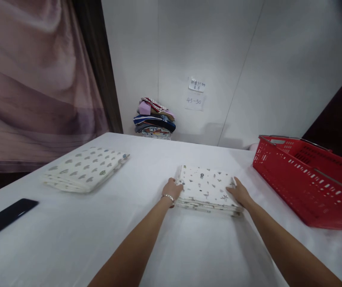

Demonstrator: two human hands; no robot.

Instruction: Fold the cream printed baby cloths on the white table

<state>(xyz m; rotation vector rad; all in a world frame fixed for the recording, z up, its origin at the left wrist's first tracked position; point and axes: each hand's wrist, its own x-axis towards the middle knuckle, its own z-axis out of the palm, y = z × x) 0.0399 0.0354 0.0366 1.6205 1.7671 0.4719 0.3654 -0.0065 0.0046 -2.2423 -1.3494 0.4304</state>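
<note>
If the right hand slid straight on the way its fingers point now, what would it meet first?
The right hand rests on the right edge of the folded patterned cloth, fingers pointing up-left across it. Going on, it would probably just ride over that cloth's top; past that, bare white table, then perhaps the clothes pile by the wall.

Bare forearms, no sleeves; thin bracelet, seemingly silver beads, on left wrist.
</note>
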